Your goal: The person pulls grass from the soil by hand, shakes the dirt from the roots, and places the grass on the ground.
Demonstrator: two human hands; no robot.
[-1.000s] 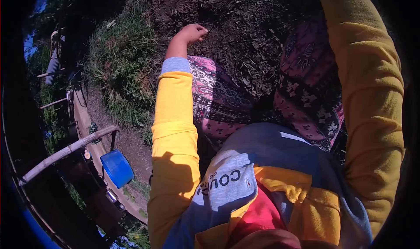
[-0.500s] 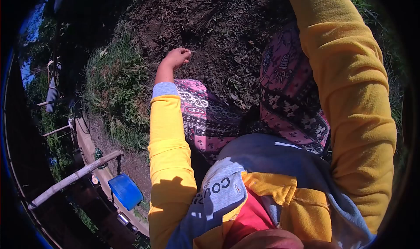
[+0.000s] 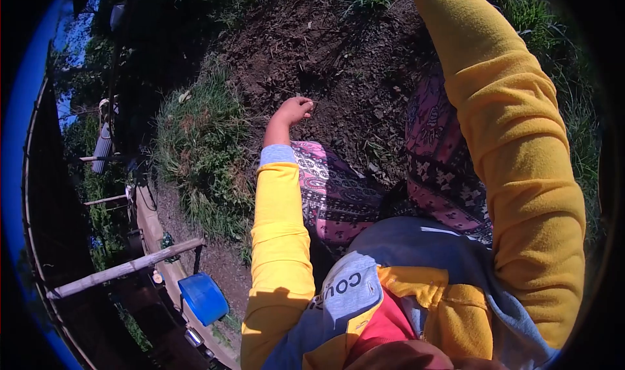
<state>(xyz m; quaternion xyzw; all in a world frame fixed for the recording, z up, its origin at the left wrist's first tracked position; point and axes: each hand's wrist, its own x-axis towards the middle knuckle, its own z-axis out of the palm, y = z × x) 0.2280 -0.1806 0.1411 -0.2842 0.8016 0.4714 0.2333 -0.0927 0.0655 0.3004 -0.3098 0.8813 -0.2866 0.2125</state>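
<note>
- The left hand (image 3: pixel 293 111) reaches out over the patch of dark, crumbly bare soil (image 3: pixel 338 51), its fingers curled into a loose pinch with the tips drawn together; whatever sits between them is too small to tell, though a thin pale stem or straw seems to jut from the fingertips toward the right.
- The hand is low over the ground, at or just above the surface; I cannot tell whether it touches.
- In my judgement the work goes best with a narrow, gentle pinch kept close to the soil, the wrist steady, the yellow fleece sleeve (image 3: pixel 277 240) held off the loose earth.
- The right hand is out of view beyond the top edge; only its yellow-sleeved arm (image 3: pixel 514 142) shows, raised on the right; how far it is open cannot be told.
- Pink patterned cloth (image 3: pixel 332 188) covers the knees near the soil; a tuft of green grass (image 3: pixel 202 149) lies left of the patch; a blue plastic tub (image 3: pixel 203 297) sits well apart, near left, beside a pale wooden pole (image 3: pixel 124 269).
</note>
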